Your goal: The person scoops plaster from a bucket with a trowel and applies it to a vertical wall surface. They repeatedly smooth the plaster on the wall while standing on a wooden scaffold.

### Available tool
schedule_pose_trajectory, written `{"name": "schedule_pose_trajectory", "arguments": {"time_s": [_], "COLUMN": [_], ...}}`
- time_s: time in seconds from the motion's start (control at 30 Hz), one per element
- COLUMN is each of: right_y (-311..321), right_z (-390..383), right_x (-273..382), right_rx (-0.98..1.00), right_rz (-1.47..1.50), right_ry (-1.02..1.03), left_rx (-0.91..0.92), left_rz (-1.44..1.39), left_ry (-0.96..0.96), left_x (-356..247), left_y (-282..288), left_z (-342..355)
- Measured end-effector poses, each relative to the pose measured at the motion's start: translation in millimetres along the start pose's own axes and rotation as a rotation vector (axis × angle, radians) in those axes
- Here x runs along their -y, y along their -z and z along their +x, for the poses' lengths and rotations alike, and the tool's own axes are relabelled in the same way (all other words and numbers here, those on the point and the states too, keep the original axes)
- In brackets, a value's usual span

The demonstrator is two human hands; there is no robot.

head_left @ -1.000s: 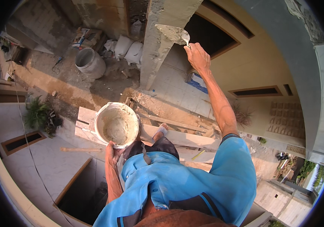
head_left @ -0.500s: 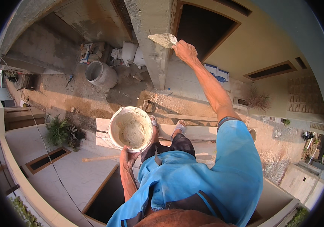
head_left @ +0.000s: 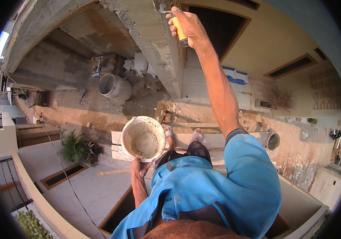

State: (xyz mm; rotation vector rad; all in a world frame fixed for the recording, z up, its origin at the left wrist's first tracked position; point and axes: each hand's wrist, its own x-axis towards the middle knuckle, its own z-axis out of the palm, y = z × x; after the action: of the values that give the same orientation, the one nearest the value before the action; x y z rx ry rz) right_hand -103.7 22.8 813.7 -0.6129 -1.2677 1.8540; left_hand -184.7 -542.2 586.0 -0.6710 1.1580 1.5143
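My right hand point(head_left: 189, 27) is raised at the top of the view, wrapped round the yellow and black handle of a trowel point(head_left: 179, 30). The trowel's blade is against the edge of the rough concrete column point(head_left: 150, 36) and mostly out of sight. Low at my left side, my left hand point(head_left: 139, 166) grips the near rim of a white bucket point(head_left: 127, 137). Pale wet mortar point(head_left: 144, 139) coats the bucket's inside and bottom. The fingers under the rim are partly hidden.
I stand on wooden planks point(head_left: 180, 139) raised above the dirt ground. A large grey drum point(head_left: 118, 88) and sacks point(head_left: 140, 63) sit below by the wall. Another bucket point(head_left: 273, 141) stands right of the planks. A cable point(head_left: 58, 159) hangs at left.
My right hand has moved up with the trowel, whose blade has turned from pointing left to the column's edge. The left hand still holds the bucket; the whole view has shifted slightly.
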Motion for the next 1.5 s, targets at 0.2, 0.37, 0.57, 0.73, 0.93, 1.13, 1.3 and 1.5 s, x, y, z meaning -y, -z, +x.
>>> {"name": "schedule_pose_trajectory", "arguments": {"time_s": [0.2, 0.37, 0.57, 0.73, 0.93, 1.13, 1.3, 1.5], "right_y": [-32.3, -29.2, 20.2, 85.4, 130.6, 84.7, 24.4, -52.7], "right_z": [17.4, 10.0, 1.3, -2.0, -63.9, -160.6, -264.4, -291.9], "right_x": [-1.5, -50.8, -159.6, -253.2, -305.1, -179.3, -136.0, -134.3], "right_rx": [-0.039, -0.167, -0.257, -0.265, -0.396, -0.153, 0.186, 0.304], "right_rz": [0.092, 0.031, 0.075, 0.103, -0.398, -0.559, -0.223, -0.515], "right_ry": [-0.021, -0.117, -0.307, -0.491, -0.631, -0.448, -0.65, -0.699], "left_rx": [0.052, 0.052, -0.022, -0.016, -0.03, -0.04, -0.021, 0.138], "left_rz": [0.0, 0.019, 0.028, 0.042, -0.029, -0.123, -0.18, -0.146], "left_ry": [0.019, 0.048, 0.004, -0.026, -0.069, -0.071, -0.131, -0.214], "left_x": [5.2, 4.9, 2.9, -0.7, 9.4, 28.9, 4.7, -37.3], "left_y": [8.0, 6.7, -1.4, 13.3, 10.8, 18.3, -37.9, -104.5], "left_z": [4.4, 1.7, -6.0, 5.9, 6.8, 22.2, 38.7, 37.2]}}
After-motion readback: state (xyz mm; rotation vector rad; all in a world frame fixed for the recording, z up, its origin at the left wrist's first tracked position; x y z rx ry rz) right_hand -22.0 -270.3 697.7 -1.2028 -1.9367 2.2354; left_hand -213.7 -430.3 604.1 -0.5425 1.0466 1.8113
